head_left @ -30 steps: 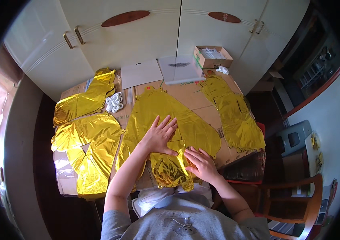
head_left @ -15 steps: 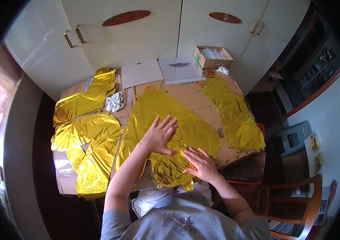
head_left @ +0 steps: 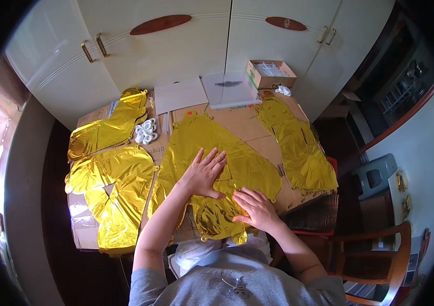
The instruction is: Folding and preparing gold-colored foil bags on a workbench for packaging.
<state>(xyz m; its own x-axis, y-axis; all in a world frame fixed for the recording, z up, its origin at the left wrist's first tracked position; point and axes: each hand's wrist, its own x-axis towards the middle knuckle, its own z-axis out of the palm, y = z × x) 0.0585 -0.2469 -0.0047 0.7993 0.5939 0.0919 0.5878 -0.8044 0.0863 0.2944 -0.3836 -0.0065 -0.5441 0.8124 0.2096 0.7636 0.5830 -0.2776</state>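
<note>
A large flat gold foil balloon (head_left: 189, 145), deflated, is spread out in front of me, its lower part creased and folded near the table's front edge. My left hand (head_left: 204, 176) lies flat on its middle, fingers spread. Lower and to the right, my right hand (head_left: 257, 208) rests on the foil with its fingers stretched out and thumb apart. To the left lie a second gold foil balloon (head_left: 120, 204) and, behind it, another gold foil piece (head_left: 99, 133). Further gold foil (head_left: 301, 153) lies along the right side.
Flattened cardboard (head_left: 250, 125) covers the table. At the back are white ribbon rolls (head_left: 146, 131), a grey board (head_left: 180, 95), a clear plastic sheet (head_left: 230, 93), and a cardboard box (head_left: 272, 80) of white sticks. Cream cabinets (head_left: 186, 46) stand behind; a wooden chair (head_left: 395, 255) is at right.
My right hand has shifted very slightly to the left on the foil. The left hand stays where it was.
</note>
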